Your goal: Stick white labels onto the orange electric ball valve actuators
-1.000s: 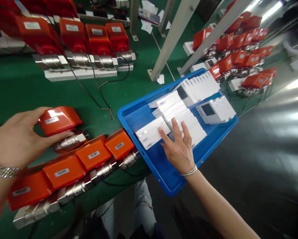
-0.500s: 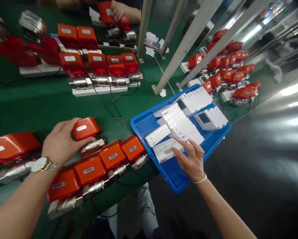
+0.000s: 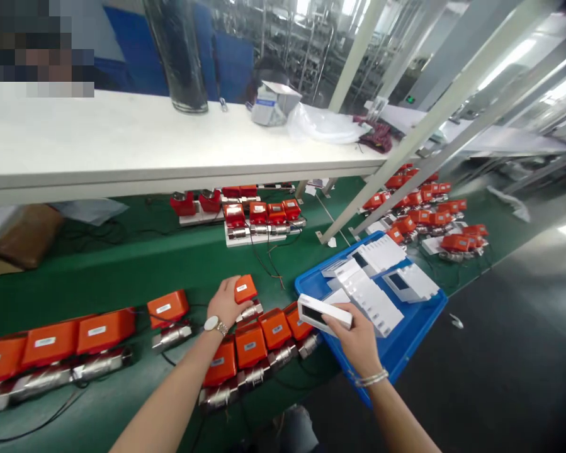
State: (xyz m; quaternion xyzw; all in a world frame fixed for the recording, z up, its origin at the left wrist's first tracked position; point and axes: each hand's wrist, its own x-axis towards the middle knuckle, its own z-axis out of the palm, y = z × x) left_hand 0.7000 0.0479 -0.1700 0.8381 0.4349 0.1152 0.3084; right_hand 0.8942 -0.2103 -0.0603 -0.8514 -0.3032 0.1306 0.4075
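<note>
My left hand (image 3: 226, 306) is closed around an orange-red valve actuator (image 3: 245, 288) with a white label and a metal valve body beneath it. In front of it stands a row of similar red valve actuators (image 3: 249, 345) with metal fittings. My right hand (image 3: 359, 336) grips a white plastic display unit (image 3: 327, 312) with a dark window, held up over the near left part of a blue tray (image 3: 417, 336). More white display units (image 3: 358, 286) lie in rows in that tray. Thumb and fingers hold the unit at its right end.
More red valves (image 3: 51, 343) line the bench at left, one (image 3: 168, 308) apart. A white shelf (image 3: 145, 141) spans the back, over further valves (image 3: 259, 214). Slanted metal posts (image 3: 386, 179) rise behind the tray. A cardboard box (image 3: 22, 242) sits under the shelf; loose wires lie about.
My right hand has picked a white display unit up from the tray and tilted it. The camera view has lifted, bringing the shelf into sight. My left hand stays on the same valve actuator.
</note>
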